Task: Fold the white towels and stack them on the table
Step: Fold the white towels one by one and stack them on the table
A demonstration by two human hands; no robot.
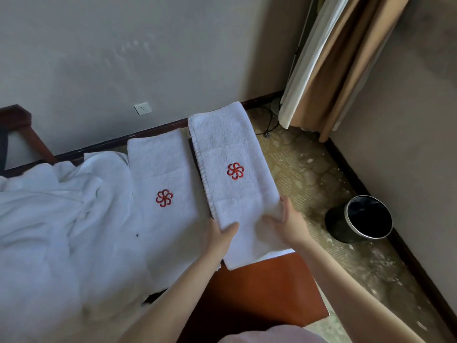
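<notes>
Your left hand [218, 235] grips the near left corner of the long folded white terry towel with a red flower emblem [230, 144], thumb on top and fingers tucked beneath, while your right hand [288, 222] holds its near right edge, thumb laid across the pile. That towel stretches away from both hands, partly out past the right edge of the reddish-brown wooden table [259, 293]. Just beside it on your left, a second folded white towel with the same red emblem [160, 164] lies flat on the table, touching a crumpled heap of white cloth [49, 219]
</notes>
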